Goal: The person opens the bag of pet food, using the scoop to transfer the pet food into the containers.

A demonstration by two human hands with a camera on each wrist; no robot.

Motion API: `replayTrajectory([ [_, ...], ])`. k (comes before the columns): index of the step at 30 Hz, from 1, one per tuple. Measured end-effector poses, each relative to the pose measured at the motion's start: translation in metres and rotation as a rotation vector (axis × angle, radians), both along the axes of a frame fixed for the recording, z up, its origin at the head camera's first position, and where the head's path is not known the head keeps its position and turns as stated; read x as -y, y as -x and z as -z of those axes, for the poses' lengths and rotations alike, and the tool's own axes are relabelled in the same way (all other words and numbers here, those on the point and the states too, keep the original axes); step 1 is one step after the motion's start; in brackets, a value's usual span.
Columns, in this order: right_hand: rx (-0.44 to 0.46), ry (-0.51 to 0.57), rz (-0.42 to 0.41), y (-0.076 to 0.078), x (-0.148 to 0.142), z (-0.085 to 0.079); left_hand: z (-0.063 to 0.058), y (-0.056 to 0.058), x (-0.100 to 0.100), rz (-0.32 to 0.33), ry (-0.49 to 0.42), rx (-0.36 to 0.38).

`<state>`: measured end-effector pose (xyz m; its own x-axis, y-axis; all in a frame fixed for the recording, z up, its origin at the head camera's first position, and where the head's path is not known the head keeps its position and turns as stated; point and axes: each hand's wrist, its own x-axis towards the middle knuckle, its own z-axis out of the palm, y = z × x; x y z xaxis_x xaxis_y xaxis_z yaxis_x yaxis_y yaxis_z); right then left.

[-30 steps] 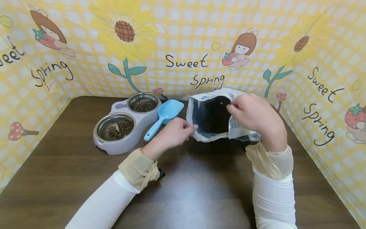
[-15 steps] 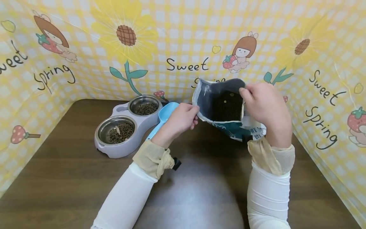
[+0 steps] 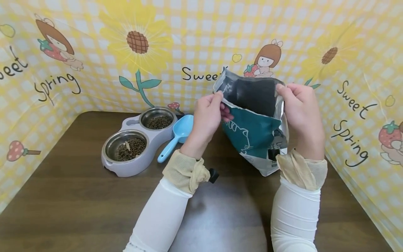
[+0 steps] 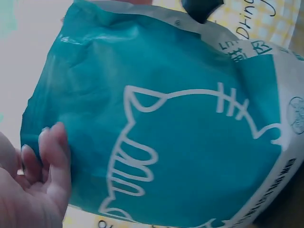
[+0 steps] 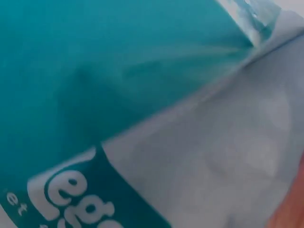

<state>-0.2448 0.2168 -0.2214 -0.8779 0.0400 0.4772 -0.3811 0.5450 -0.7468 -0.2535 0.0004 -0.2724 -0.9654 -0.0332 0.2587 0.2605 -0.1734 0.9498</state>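
Observation:
Both hands hold a teal and white pet food bag (image 3: 248, 133) by its opening, which gapes toward the head camera with a dark lining showing. My left hand (image 3: 206, 117) pinches the left corner of the rim between thumb and fingers. At the opposite corner, my right hand (image 3: 303, 113) grips the rim with its thumb on the near side. A white cat outline marks the front of the bag (image 4: 190, 142) in the left wrist view. Close up in the right wrist view are the teal front and grey side of the bag (image 5: 190, 152). Its contents are hidden now.
Left of the bag stands a grey double feeder (image 3: 126, 170) with two steel bowls, each holding brown kibble (image 3: 135, 147). A light blue scoop (image 3: 182, 129) lies between feeder and left forearm. A yellow checked cloth (image 3: 201, 42) walls the brown table (image 3: 78, 210).
The bag has turned from its mouth facing the camera to more upright, and risen. Both hands moved up with it, the left also rightward. The kibble inside has gone out of sight.

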Motion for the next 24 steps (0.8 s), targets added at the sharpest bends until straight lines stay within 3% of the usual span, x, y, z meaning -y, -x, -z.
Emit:
replayTrajectory([
  [4,-0.007,-0.016,0.003,-0.003,-0.006,-0.003,0.0,0.002,-0.005,0.113,-0.019,-0.077],
  [10,0.05,-0.085,0.03,-0.013,-0.023,-0.008,0.004,-0.003,-0.009,0.211,0.2,-0.137],
  [16,0.126,-0.273,0.068,-0.033,-0.029,-0.012,0.011,-0.008,-0.013,0.215,0.42,-0.201],
  [20,0.184,-0.37,0.105,-0.048,-0.022,-0.013,0.017,-0.007,-0.016,0.196,0.455,-0.258],
  [24,0.174,-0.466,0.193,-0.055,-0.019,-0.014,0.022,-0.006,-0.022,0.189,0.471,-0.27],
])
